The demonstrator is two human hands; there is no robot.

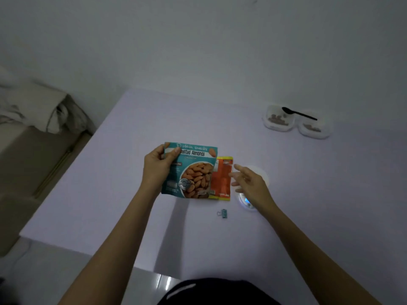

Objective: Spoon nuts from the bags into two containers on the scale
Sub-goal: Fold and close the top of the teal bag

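gripping the teal foil bag of roasted almonds by its upper corner, thumb on the front, the left hand holds it upright above the pale lilac table, probably to read or open it. an orange and yellow foil bag shows just behind it; i cannot tell if the same hand holds it too. the right hand holds nothing, its fingers straight and spread beside the orange bag, over the round white digital scale. the two clear plastic containers stand well apart from the scale, at the far right, with some nuts inside and a black plastic spoon lying across them. a small teal binder clip lies near the scale, so i judge one bag is already unclipped.
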